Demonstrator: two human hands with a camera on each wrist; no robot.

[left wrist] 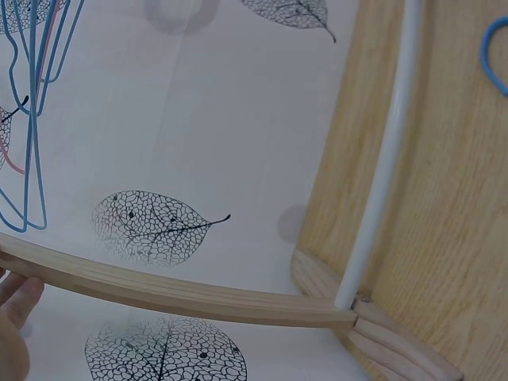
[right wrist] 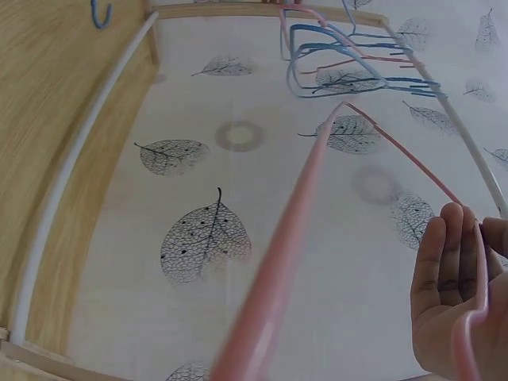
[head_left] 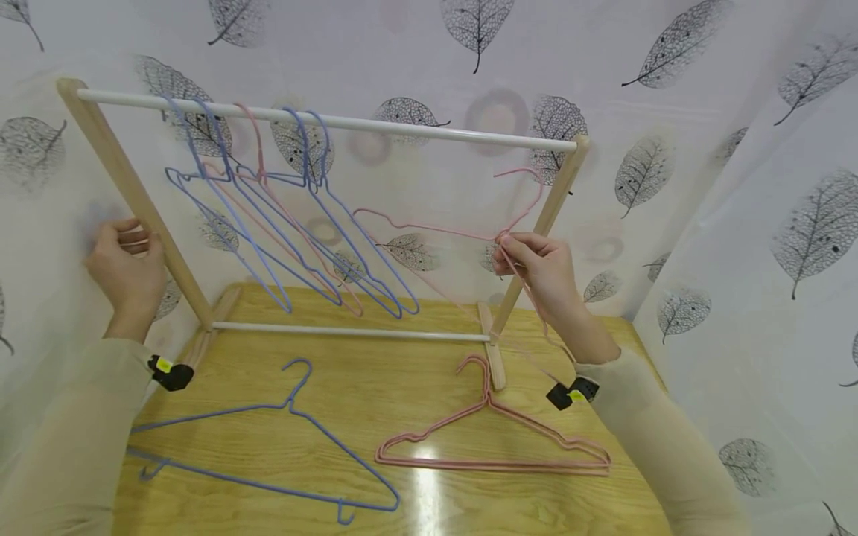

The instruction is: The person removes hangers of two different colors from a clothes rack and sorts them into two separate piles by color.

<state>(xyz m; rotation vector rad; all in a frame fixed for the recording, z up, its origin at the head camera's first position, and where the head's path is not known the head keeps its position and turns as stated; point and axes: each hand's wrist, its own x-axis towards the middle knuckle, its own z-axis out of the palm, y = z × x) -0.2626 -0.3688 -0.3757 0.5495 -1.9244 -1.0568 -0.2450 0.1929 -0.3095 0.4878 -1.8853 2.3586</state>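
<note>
My right hand (head_left: 546,272) pinches a pink clothes hanger (head_left: 442,229) just below its hook. The hook's open end points left and appears below the rack's white top rail (head_left: 415,128) in the head view. One end of this hanger reaches toward the hung ones; the other passes by my right wrist. At the rack's left side, my left hand (head_left: 130,264) grips the wooden post (head_left: 134,179), fingertips against it in the left wrist view. Several blue hangers (head_left: 362,253) and a pink hanger (head_left: 258,149) hang on the left half of the rail.
Pink hangers (head_left: 496,465), stacked together, lie on the wooden table (head_left: 322,402) at the front right. A blue hanger (head_left: 348,450) with small side hooks lies front left. The rack's lower white rail (head_left: 348,332) runs low across the back. Leaf-patterned sheeting (head_left: 415,45) encloses the table.
</note>
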